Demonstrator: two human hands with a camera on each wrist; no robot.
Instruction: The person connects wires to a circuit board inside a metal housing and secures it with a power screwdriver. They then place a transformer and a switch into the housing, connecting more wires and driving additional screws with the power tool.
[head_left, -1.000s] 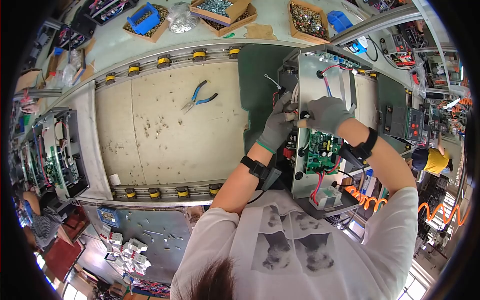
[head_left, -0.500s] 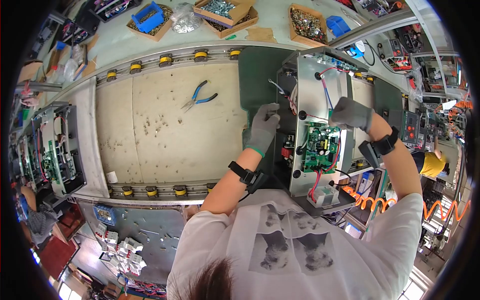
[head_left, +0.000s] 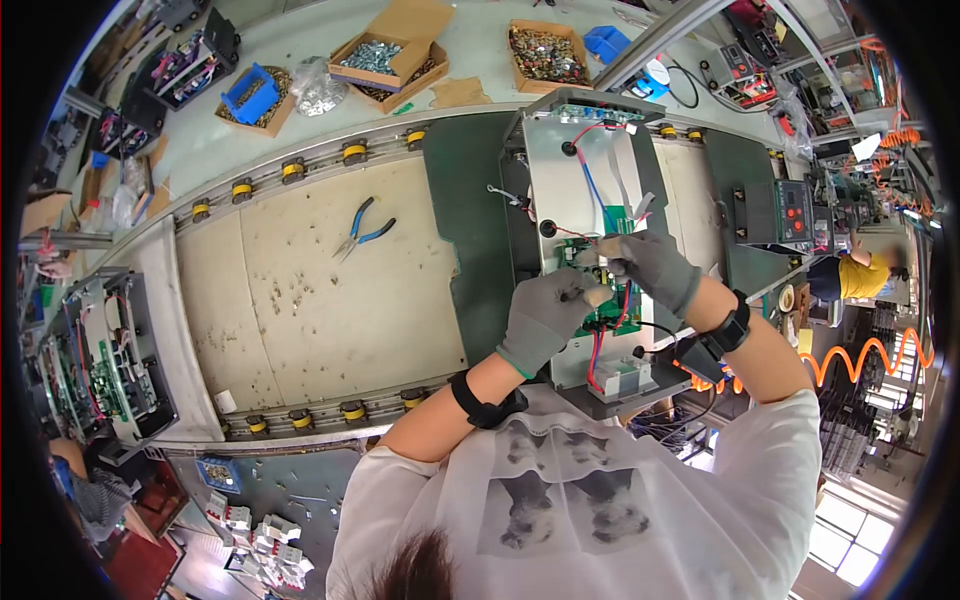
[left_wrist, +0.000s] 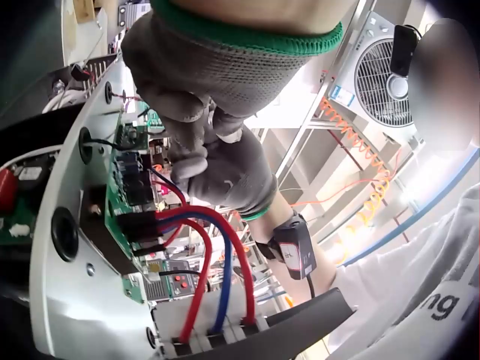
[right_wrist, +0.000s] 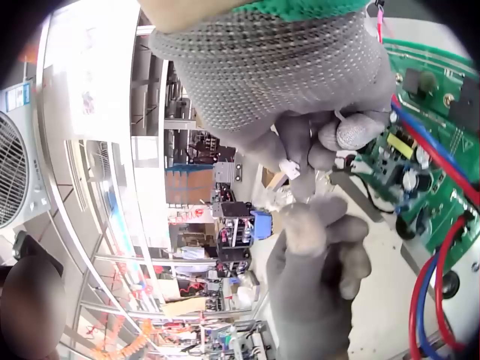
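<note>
Left hand [head_left: 541, 315] with curled fingers, contents cannot be told, right hand [head_left: 655, 270] pinching a small white piece [right_wrist: 289, 169], both near the green circuit board [right_wrist: 436, 135] on the metal chassis [head_left: 558, 190], pliers [head_left: 354, 238] lying to the left.

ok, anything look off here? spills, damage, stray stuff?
Yes: small dark bits are strewn over the beige surface, looking like uncleared debris. Blue-handled pliers lie loose there too, handles spread. I see no obvious damage on the green circuit board, but it's partly hidden.

A silvery metal chassis [head_left: 560, 190] carries a wired green circuit board [right_wrist: 442, 112].
</note>
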